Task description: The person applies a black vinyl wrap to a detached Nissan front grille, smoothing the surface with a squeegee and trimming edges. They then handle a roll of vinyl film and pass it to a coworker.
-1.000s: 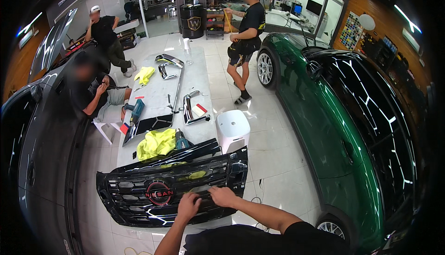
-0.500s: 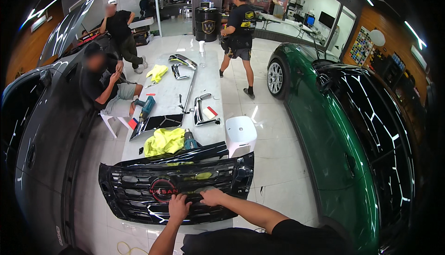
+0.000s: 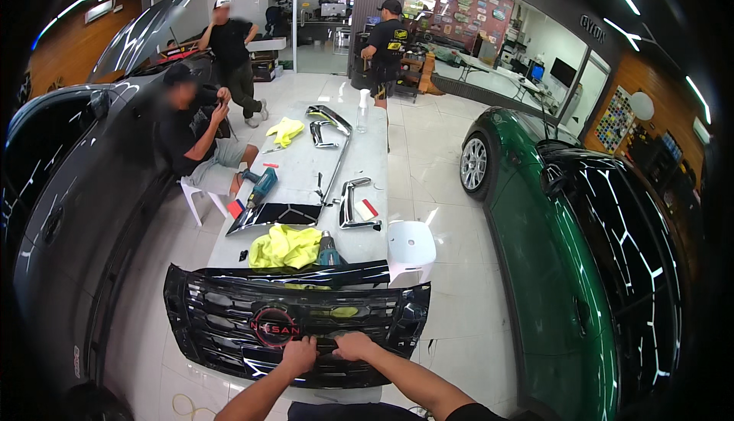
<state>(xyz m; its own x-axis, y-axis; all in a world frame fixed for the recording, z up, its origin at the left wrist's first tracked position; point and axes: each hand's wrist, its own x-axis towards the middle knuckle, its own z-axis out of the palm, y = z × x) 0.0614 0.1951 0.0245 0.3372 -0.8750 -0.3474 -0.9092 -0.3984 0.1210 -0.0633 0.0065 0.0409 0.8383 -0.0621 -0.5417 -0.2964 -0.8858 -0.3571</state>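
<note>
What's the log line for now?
left hand: on grille | right hand: on grille | nearby: round emblem | beyond: yellow cloth

You wear a dark shirt [image 3: 355,412], close to black. To the right of the shirt's front, your short right sleeve [image 3: 472,413] is black. Ahead of the shirt, your left forearm [image 3: 256,396] and right forearm [image 3: 417,383] are bare, each tapering toward a bare left hand [image 3: 300,354] or right hand [image 3: 354,345].

Grille [image 3: 275,328] lies across the table's [image 3: 361,162] near end. Just behind it: cloth [image 3: 284,247], heat gun [image 3: 328,251] to cloth's right. Stool [image 3: 412,242] right of table. Car [image 3: 107,207] off left, second car [image 3: 535,268] off right.
</note>
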